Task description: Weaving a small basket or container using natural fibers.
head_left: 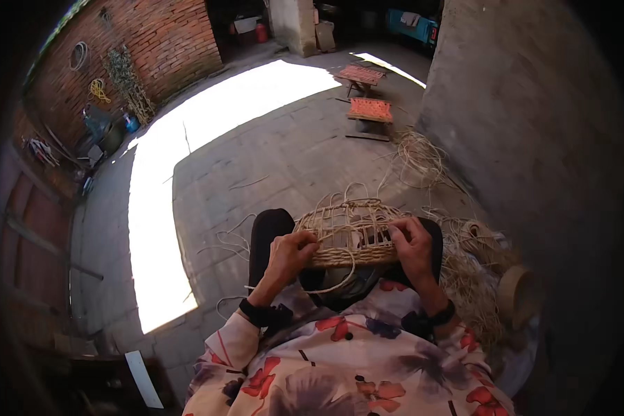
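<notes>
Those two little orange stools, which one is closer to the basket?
The nearer orange stool, in shade; the other stool stands farther back, by the sunlit patch.

Rough woven cane basket [350, 236], matt concrete floor [256, 159], rough brick wall [159, 41]

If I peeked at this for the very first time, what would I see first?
Right in the middle, a half-woven basket sits on the person's lap, gripped by the left hand and the right hand. A big bright patch of sunlight falls across the paved yard to the left. Loose pale weaving strands lie piled by the grey wall at right, near two small orange-topped stools farther back.
</notes>
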`<state>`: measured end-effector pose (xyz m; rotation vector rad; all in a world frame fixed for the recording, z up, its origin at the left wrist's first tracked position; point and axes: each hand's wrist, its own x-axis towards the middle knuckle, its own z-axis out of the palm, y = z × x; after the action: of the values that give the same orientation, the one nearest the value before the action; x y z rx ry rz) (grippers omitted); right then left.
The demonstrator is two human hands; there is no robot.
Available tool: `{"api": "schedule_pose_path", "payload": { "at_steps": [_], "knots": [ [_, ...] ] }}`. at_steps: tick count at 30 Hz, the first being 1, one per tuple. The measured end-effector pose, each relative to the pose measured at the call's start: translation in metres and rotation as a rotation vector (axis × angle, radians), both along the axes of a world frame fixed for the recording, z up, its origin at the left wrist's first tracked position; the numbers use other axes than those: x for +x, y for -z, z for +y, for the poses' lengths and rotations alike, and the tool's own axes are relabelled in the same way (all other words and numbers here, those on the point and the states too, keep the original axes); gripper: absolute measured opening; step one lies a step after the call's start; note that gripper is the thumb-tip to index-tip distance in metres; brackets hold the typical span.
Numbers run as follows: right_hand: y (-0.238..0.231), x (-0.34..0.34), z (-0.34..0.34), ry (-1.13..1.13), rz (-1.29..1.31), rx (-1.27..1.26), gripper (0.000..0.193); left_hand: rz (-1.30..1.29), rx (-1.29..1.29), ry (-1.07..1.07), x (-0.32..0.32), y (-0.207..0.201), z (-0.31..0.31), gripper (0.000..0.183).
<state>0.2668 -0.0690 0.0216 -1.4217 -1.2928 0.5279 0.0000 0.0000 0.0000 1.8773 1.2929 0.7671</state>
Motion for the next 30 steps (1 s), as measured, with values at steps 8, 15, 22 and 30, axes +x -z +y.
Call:
{"api": "schedule_pose_path", "payload": {
  "at_steps": [8,15,22,30],
  "knots": [
    [0.029,0.034,0.004,0.020,0.245,-0.092,0.009,-0.022,0.042,0.028,0.039,-0.036,-0.018,0.015],
    [0.040,0.030,0.006,0.029,0.104,-0.041,0.011,0.372,0.346,-0.058,0.049,-0.032,-0.013,0.021],
    [0.031,0.029,-0.007,0.157,0.053,0.072,0.010,-0.431,-0.335,0.025,0.025,-0.033,-0.003,0.031],
    [0.028,0.029,-0.014,0.124,0.092,0.075,0.009,0.463,0.406,-0.270,-0.043,0.003,0.003,0.025]
  ]
}}
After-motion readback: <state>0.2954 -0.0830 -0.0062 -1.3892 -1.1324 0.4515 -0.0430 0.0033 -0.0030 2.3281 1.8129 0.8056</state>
